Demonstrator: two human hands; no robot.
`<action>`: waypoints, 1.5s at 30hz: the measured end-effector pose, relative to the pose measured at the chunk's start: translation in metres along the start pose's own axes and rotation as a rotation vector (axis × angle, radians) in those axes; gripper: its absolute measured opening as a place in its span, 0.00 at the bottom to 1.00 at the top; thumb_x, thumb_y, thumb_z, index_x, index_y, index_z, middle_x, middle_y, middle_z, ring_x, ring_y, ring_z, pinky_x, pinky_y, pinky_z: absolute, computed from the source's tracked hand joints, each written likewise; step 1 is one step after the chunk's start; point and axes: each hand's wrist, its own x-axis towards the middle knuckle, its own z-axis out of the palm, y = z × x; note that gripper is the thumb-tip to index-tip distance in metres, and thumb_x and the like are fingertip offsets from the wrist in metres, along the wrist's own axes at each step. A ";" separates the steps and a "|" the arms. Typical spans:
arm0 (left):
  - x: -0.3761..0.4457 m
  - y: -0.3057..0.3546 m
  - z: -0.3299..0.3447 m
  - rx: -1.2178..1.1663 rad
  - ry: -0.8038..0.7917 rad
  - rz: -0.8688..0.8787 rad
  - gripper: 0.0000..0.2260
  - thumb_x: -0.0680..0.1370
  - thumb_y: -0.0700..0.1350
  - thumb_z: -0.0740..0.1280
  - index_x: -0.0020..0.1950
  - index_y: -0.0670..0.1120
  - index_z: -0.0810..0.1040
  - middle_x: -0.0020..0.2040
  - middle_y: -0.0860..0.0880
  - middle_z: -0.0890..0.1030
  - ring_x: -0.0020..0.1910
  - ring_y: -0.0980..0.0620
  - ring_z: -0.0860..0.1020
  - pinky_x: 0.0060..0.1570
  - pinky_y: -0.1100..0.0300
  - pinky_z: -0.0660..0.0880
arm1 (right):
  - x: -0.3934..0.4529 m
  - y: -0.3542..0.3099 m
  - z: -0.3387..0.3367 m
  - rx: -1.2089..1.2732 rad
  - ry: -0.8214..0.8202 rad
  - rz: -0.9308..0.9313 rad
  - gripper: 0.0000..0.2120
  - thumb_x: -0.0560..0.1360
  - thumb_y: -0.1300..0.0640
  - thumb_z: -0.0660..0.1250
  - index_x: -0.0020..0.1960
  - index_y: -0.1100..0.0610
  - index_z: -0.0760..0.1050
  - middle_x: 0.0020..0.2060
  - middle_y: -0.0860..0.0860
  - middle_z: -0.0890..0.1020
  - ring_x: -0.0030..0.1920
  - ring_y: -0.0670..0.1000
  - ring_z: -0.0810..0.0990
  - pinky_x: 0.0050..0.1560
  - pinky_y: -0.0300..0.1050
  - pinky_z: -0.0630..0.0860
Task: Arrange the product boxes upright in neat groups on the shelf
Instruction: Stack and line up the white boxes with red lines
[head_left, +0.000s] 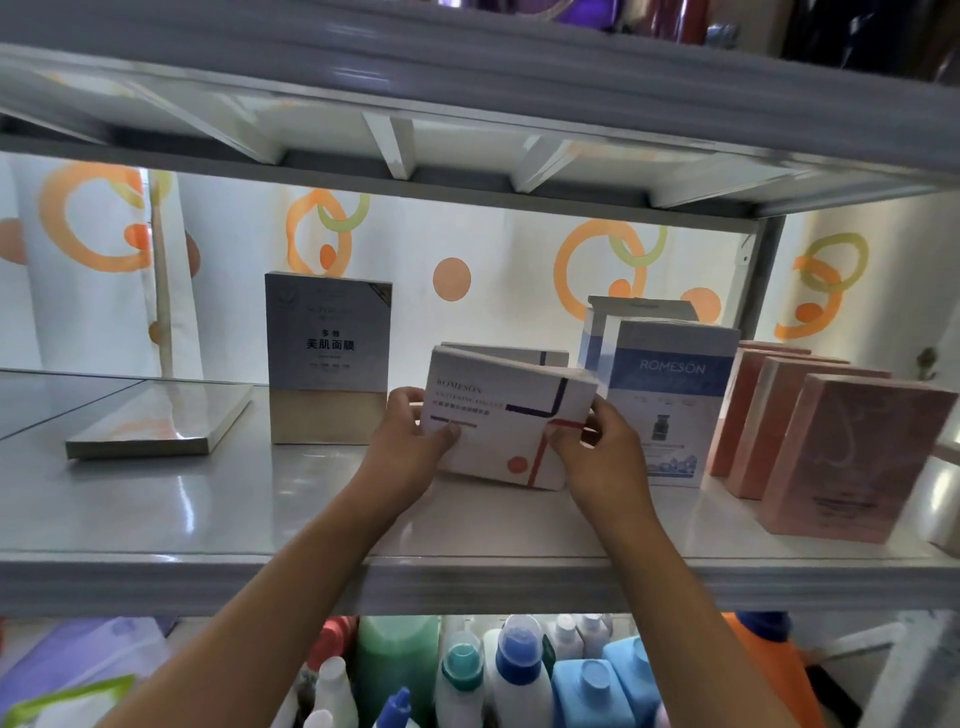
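Note:
A white Romeson box with red and navy lines stands tilted on the grey shelf, mid-shelf. My left hand grips its left edge and my right hand pinches its right edge. A second white box stands just behind it. To the right stands a blue-and-white Romeson box with another one behind it. Several pink boxes stand upright at the far right. A grey-and-gold box is upright left of my hands. A silver box lies flat at the left.
The upper shelf hangs low over the boxes. A grey upright post stands behind the pink boxes. Below the shelf edge sit several detergent bottles. A patterned curtain backs the shelf.

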 end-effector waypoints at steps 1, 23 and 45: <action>-0.001 -0.002 0.001 0.016 0.007 -0.001 0.16 0.77 0.39 0.68 0.62 0.46 0.67 0.53 0.52 0.79 0.52 0.53 0.79 0.48 0.59 0.77 | 0.000 0.001 0.001 -0.022 0.004 -0.004 0.17 0.79 0.55 0.67 0.66 0.48 0.72 0.53 0.42 0.78 0.48 0.41 0.76 0.32 0.25 0.72; -0.009 -0.005 0.006 -0.028 -0.013 -0.012 0.18 0.76 0.42 0.68 0.63 0.52 0.68 0.56 0.52 0.79 0.54 0.53 0.79 0.47 0.60 0.76 | -0.008 0.014 -0.006 0.052 -0.093 0.092 0.20 0.74 0.59 0.72 0.62 0.46 0.71 0.54 0.44 0.78 0.48 0.39 0.76 0.28 0.27 0.72; -0.015 -0.005 0.004 0.125 0.011 0.068 0.16 0.78 0.43 0.65 0.66 0.53 0.73 0.60 0.55 0.80 0.61 0.53 0.76 0.61 0.50 0.75 | -0.014 0.017 -0.004 -0.045 -0.032 0.036 0.18 0.75 0.56 0.71 0.64 0.47 0.74 0.55 0.44 0.80 0.57 0.48 0.77 0.47 0.33 0.74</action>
